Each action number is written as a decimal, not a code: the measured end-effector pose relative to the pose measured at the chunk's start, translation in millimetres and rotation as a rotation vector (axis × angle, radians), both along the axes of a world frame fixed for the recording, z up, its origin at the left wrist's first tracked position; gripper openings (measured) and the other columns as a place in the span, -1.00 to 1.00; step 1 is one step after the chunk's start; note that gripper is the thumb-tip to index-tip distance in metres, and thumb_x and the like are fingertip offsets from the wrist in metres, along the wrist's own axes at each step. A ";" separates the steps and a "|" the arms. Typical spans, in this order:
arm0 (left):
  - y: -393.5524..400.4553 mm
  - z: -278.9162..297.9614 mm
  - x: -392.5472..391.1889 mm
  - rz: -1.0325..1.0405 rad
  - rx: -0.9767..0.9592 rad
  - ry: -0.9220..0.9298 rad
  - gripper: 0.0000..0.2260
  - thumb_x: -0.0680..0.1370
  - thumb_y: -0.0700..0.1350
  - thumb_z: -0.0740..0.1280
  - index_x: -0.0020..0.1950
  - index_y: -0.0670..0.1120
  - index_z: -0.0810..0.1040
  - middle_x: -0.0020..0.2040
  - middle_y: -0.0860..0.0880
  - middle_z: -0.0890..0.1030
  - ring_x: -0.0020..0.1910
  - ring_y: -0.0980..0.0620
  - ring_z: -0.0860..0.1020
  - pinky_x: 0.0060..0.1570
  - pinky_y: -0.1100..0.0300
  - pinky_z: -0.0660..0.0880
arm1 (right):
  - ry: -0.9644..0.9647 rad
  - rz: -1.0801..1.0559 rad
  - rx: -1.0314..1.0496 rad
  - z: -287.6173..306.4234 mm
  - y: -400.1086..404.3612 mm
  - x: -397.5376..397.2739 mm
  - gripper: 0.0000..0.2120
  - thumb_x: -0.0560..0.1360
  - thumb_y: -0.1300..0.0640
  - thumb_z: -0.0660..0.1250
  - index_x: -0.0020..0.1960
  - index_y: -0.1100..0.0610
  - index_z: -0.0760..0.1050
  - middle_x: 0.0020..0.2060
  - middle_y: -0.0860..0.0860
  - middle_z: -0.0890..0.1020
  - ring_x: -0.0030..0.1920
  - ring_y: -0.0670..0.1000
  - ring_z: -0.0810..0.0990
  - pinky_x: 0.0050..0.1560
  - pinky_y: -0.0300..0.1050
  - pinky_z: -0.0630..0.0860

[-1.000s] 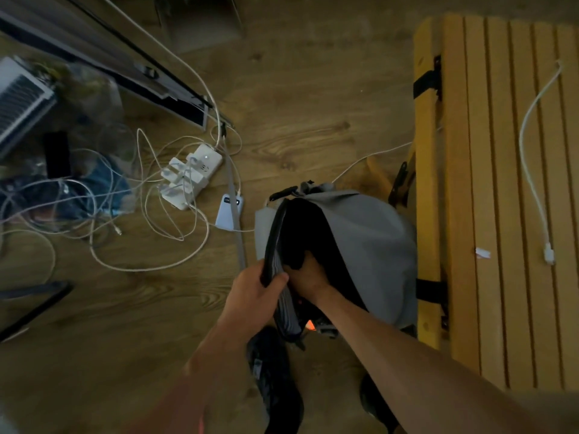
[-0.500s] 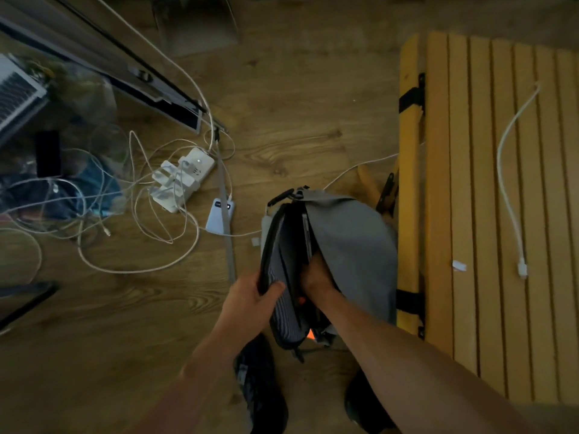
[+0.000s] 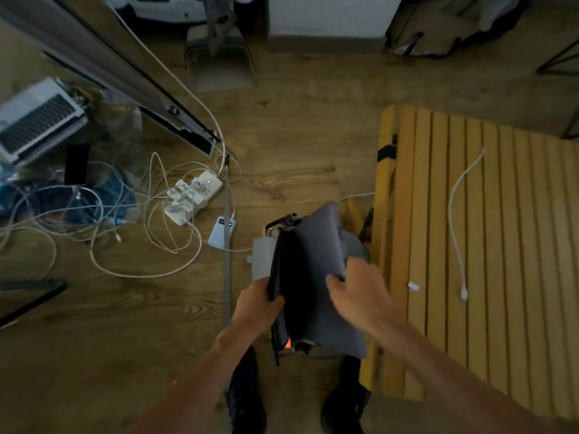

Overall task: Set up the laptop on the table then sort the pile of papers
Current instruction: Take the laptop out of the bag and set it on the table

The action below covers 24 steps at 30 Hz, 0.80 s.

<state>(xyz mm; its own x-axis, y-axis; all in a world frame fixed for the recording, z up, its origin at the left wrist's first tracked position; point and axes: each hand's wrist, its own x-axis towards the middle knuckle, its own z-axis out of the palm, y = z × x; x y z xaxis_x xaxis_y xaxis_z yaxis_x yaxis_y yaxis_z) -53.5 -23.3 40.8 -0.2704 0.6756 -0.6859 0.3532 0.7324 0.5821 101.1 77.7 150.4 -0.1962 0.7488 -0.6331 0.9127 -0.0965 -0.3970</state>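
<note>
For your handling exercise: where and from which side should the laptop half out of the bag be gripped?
Grip the laptop by its raised long edge, coming from above: it stands on edge in the open bag, lower part hidden, so only that edge offers room for fingers.

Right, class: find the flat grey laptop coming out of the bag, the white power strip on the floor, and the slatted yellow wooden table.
Flat grey laptop (image 3: 322, 277), head view, on its flat face.
White power strip (image 3: 195, 197), head view, mid-body.
Slatted yellow wooden table (image 3: 507, 245), head view, on a bare slat.
</note>
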 end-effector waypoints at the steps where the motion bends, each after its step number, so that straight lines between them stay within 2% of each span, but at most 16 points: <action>1: 1.2 4.3 3.4 0.006 -0.003 0.009 -0.81 0.49 -0.16 0.33 0.09 -0.05 0.59 -0.10 0.00 0.67 -0.13 0.01 0.63 -0.17 0.15 0.56 | 0.035 -0.017 0.014 22.8 4.3 13.9 -0.85 0.58 0.03 0.29 -0.10 0.09 0.42 -0.25 0.07 0.59 -0.31 0.06 0.60 -0.44 -0.09 0.47; 3: 6.6 10.2 13.9 0.038 -0.003 0.003 -0.83 0.48 -0.17 0.33 0.04 -0.05 0.59 -0.12 -0.01 0.66 -0.14 -0.01 0.63 -0.13 0.07 0.58 | 0.071 -0.031 0.055 68.7 13.3 43.1 -0.86 0.57 0.04 0.32 -0.09 0.09 0.48 -0.33 0.09 0.60 -0.40 0.05 0.58 -0.48 -0.13 0.39; 5: 12.7 11.6 34.4 0.040 -0.017 -0.053 -0.89 0.47 -0.18 0.33 -0.01 -0.08 0.55 -0.12 -0.03 0.65 -0.14 -0.02 0.62 -0.13 0.03 0.56 | 0.080 -0.020 0.104 114.7 21.6 70.5 -0.82 0.56 0.06 0.34 -0.18 0.11 0.51 -0.46 0.10 0.54 -0.52 -0.02 0.48 -0.51 -0.18 0.29; 7: 21.5 13.1 62.0 0.066 -0.032 -0.154 -0.92 0.47 -0.26 0.32 -0.05 -0.15 0.48 -0.11 -0.09 0.62 -0.13 -0.07 0.59 -0.16 0.05 0.51 | 0.125 -0.065 0.130 147.3 29.6 98.7 -0.83 0.54 0.06 0.37 -0.19 0.10 0.55 -0.45 0.13 0.58 -0.50 -0.02 0.54 -0.49 -0.07 0.42; 9: 33.1 22.5 85.6 0.133 -0.042 -0.310 -0.86 0.50 -0.41 0.20 -0.05 -0.22 0.45 -0.12 -0.18 0.56 -0.18 -0.05 0.52 -0.24 0.17 0.43 | 0.204 -0.139 0.132 163.4 38.0 126.6 -0.89 0.53 0.07 0.40 -0.11 0.11 0.61 -0.31 0.12 0.69 -0.32 0.11 0.67 -0.30 0.09 0.58; 11: 41.7 31.7 95.2 0.137 -0.090 -0.304 -0.75 0.55 -0.44 0.08 0.01 -0.24 0.51 -0.11 -0.20 0.54 -0.18 -0.03 0.51 -0.31 0.30 0.42 | 0.307 -0.246 0.095 164.1 50.4 158.0 -0.95 0.53 0.15 0.40 -0.06 0.10 0.64 -0.20 0.03 0.73 -0.22 0.06 0.71 -0.21 0.08 0.58; 12: 44.7 35.3 95.4 0.172 -0.123 -0.243 -0.73 0.57 -0.39 0.07 0.03 -0.25 0.56 -0.09 -0.22 0.58 -0.11 -0.07 0.56 -0.22 0.25 0.49 | 0.369 -0.308 0.047 161.7 56.1 172.8 -0.93 0.54 0.20 0.38 -0.02 0.09 0.63 -0.15 -0.04 0.74 -0.17 -0.01 0.72 -0.18 0.02 0.58; 14: 55.2 48.7 92.6 0.332 -0.096 -0.087 -0.75 0.61 -0.23 0.11 -0.11 -0.21 0.57 -0.16 -0.20 0.60 -0.06 -0.13 0.57 -0.08 -0.02 0.51 | 0.486 -0.443 -0.091 150.6 64.4 199.6 -0.83 0.54 0.24 0.35 0.10 0.08 0.60 -0.05 -0.07 0.75 -0.06 -0.04 0.73 -0.09 -0.03 0.58; 15: 62.3 67.0 93.0 0.405 -0.060 -0.095 -0.75 0.62 -0.14 0.15 -0.19 -0.14 0.53 -0.24 -0.13 0.54 -0.08 -0.08 0.53 -0.09 -0.07 0.46 | 0.520 -0.511 -0.162 142.5 68.5 212.1 -0.79 0.54 0.25 0.34 0.15 0.10 0.59 0.00 -0.04 0.74 -0.02 -0.01 0.73 -0.06 -0.02 0.58; 18: 82.5 115.4 112.4 0.535 -0.063 -0.295 -0.74 0.62 0.15 0.21 -0.09 -0.02 0.49 -0.16 0.02 0.47 0.06 -0.02 0.46 0.13 0.01 0.38 | 0.586 -0.624 -0.334 120.4 76.3 251.3 -0.74 0.54 0.24 0.34 0.23 0.13 0.56 0.08 0.05 0.72 0.04 0.07 0.72 0.05 0.08 0.58; 20: 90.7 142.7 129.3 0.436 0.030 -0.297 -0.73 0.64 0.10 0.19 -0.15 -0.01 0.52 -0.15 0.08 0.53 0.06 -0.07 0.51 0.10 0.05 0.37 | 0.605 -0.653 -0.404 112.1 79.1 277.3 -0.70 0.54 0.21 0.35 0.27 0.12 0.54 0.12 0.05 0.71 0.09 0.09 0.70 0.09 0.10 0.57; 24: 86.3 150.8 174.8 0.307 0.153 -0.258 -0.81 0.66 0.04 0.16 -0.06 0.09 0.54 -0.05 0.16 0.58 0.00 0.08 0.55 -0.09 0.12 0.41 | 0.614 -0.723 -0.426 93.8 77.1 328.8 -0.71 0.58 0.19 0.34 0.29 0.10 0.54 0.17 0.04 0.69 0.16 0.08 0.68 0.18 0.12 0.57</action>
<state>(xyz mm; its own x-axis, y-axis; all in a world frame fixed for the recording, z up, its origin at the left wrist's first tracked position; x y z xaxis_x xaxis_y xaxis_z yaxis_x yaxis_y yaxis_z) 121.4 63.1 191.7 -0.3073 0.6895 -0.6559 -0.0395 0.6794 0.7327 429.9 154.8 244.2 -0.1675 0.5538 -0.8157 0.2337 -0.7815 -0.5785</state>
